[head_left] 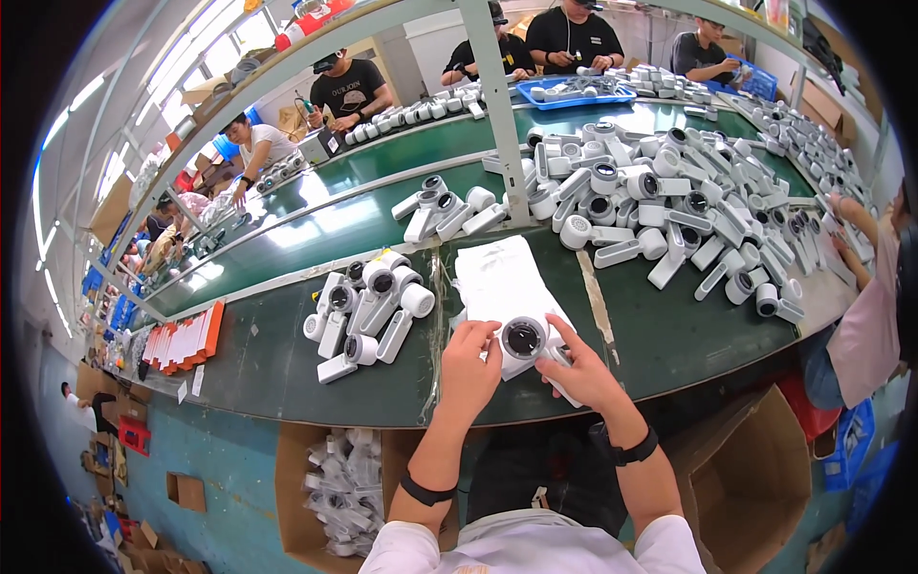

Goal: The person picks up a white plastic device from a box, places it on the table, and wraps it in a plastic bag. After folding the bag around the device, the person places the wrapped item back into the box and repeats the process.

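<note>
A small pile of white gadgets [379, 312] lies on the green bench [268, 368]. Next, the left hand [470, 368] grips the round head of the held gadget [523, 341], which is over the near end of the white sheets [502, 273]. Its long axis seems to slant down rightward, under the right hand [581, 371], nearer the handle, fingers curled around it. Farther right lies a larger heap [650, 187].

Lone head cam, wide fisheye, looking down and forward over the work surface [277, 378].
Mounted on wearer's head, above and just behind the surface's near edge; faces across to its far edge. Left hand [472, 368] and right hand [583, 375] close, near frame centre; forearms [650, 488] in from lower edge; straight lines bow toward dark circular rim.
</note>
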The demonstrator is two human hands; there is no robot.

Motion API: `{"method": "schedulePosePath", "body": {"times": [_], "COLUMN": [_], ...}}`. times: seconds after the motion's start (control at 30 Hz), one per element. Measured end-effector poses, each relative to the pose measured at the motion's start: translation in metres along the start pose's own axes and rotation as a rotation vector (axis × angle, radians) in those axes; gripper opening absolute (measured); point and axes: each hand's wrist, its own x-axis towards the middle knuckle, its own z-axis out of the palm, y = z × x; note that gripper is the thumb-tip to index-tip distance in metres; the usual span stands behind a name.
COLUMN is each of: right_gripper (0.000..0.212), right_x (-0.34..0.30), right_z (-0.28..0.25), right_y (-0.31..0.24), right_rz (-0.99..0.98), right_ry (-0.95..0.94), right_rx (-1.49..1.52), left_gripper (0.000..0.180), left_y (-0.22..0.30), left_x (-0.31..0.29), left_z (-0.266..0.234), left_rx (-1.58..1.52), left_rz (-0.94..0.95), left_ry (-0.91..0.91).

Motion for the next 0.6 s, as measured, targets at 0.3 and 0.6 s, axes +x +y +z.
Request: {"method": "schedulePosePath", "body": {"times": [0.3, 0.6], "right_gripper": [0.072, 0.07], "right_x": [-0.002, -0.004], "right_z": [0.004, 0.011], "right_y": [0.009, 0.0], "right_rz": [-0.133, -0.087], "right_ry": [0.183, 0.271], "right_rx": [-0.425, -0.46], "left_gripper": [0.012, 0.016], "left_y": [-0.017, 0.007], "left_x": [-0.001, -0.006], "left_z": [0.01, 0.007], "left_rx": [0.133, 0.061], "left_rz": [0.115, 0.466], "left_ry": [0.184, -0.122]}}
